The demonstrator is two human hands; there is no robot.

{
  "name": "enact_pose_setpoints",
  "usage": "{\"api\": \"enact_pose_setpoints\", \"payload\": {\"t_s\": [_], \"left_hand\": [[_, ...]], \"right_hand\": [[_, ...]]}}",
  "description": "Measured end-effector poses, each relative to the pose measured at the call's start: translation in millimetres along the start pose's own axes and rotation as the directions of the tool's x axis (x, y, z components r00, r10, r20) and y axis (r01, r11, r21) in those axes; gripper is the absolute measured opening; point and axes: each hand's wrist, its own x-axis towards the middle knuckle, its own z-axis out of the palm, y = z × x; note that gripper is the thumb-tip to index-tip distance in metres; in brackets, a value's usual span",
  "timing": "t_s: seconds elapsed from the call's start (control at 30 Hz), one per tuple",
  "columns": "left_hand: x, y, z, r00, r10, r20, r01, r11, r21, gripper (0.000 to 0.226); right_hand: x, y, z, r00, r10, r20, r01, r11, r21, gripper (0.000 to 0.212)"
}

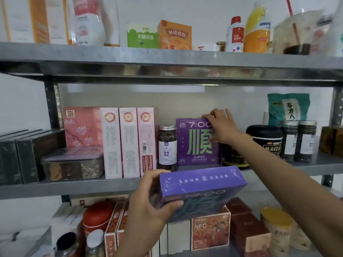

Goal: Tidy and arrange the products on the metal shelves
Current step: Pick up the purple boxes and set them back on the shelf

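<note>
Left grip (148, 204) clasps the tilted purple box (202, 190) at six o'clock; right grip (220, 127) pinches the upright purple box (194, 143) at twelve.

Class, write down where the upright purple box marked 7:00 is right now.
Head view: the upright purple box stands on the middle shelf, right of centre, between a tall jar on its left and a dark tub on its right.

Middle shelf (74, 188): dull grey metal, faintly mottled. Standing purple box (196, 145): matt card. Jar (167, 147) just left of it: clear, glossy. Held purple box (202, 190) below it: shiny film wrap.
</note>
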Motion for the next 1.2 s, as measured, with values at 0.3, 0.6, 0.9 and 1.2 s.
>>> {"api": "enact_pose_setpoints", "payload": {"t_s": [0.3, 0.6, 0.9, 1.2], "left_hand": [[-4, 10, -4, 1.000, 0.004, -0.026, -0.004, 1.000, -0.005, 0.058], [-1, 13, -1, 1.000, 0.017, -0.002, -0.017, 1.000, -0.008, 0.056], [23, 15, 4, 0.998, -0.052, -0.035, 0.051, 0.998, -0.042, 0.049], [82, 24, 25, 0.995, 0.006, -0.101, -0.008, 1.000, -0.020, 0.045]], "right_hand": [[-6, -1, -16, 1.000, -0.002, -0.006, 0.003, 0.970, 0.242, 0.082], [-22, 8, -11, 0.864, 0.064, -0.500, 0.038, 0.981, 0.192, 0.058], [-63, 50, -26, 0.584, 0.375, -0.720, -0.102, 0.914, 0.393, 0.069], [-158, 119, -19, 0.415, 0.497, -0.762, -0.254, 0.868, 0.427, 0.053]]}}
